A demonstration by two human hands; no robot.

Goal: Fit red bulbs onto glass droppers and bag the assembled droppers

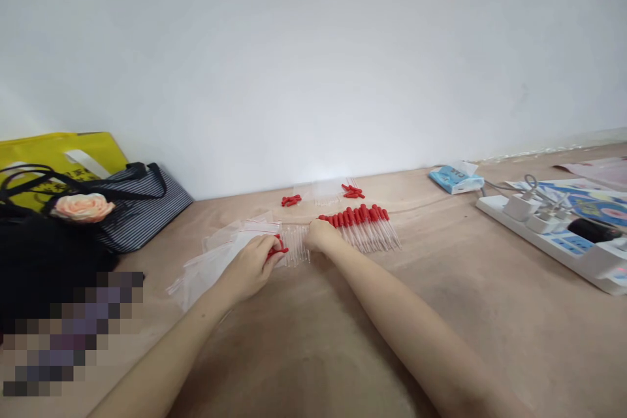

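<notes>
My left hand (252,266) is closed on a few small red rubber bulbs (279,249), beside a row of thin clear pipette tubes (295,247) without bulbs. My right hand (321,237) is curled between those tubes and a fanned row of droppers (369,230) topped with red bulbs. Its fingertips are hidden behind the hand, so what they pinch does not show. Under and behind my left hand lie overlapping clear zip bags (206,268). Farther back, loose red bulbs (290,200) sit left of more clear tubes (327,194), with other loose bulbs (353,192) on their right.
At right are a white power strip (539,235) with plugs and cables, a blue tissue pack (455,179) and printed sheets (592,199). Yellow (93,147) and striped bags (147,209) with a fabric rose (83,208) stand left. A white wall (313,65) bounds the table behind.
</notes>
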